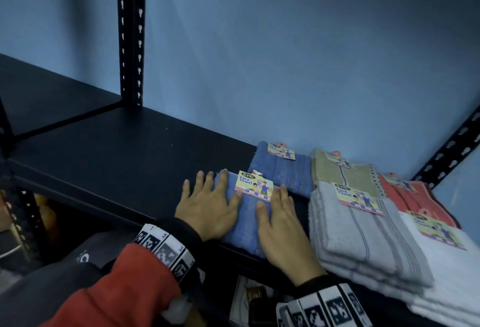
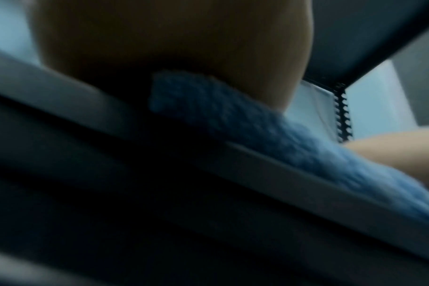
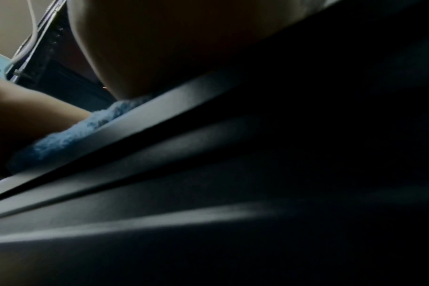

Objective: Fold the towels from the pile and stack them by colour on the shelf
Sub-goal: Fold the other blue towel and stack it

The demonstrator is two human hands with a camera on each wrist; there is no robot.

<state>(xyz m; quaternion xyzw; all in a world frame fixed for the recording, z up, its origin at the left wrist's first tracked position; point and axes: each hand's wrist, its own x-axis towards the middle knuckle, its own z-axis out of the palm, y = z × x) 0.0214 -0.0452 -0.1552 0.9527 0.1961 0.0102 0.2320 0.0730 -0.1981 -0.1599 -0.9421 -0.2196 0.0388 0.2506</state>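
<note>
Two flat, spread hands, left hand [image 1: 207, 207] and right hand [image 1: 280, 228], are pressed on the blue towel [image 1: 249, 222]; stacking on the folded blue towel [image 1: 280, 170] at one o'clock is judged next.

The paper tag [image 1: 254, 185] on the front blue towel [image 1: 249, 225] reads "ENE" in a black oval and "Face Towel" below it. The tag [image 1: 357, 198] on the grey towel [image 1: 363, 238] carries the same words. Other towels' tags are too small or blurred to read.
</note>
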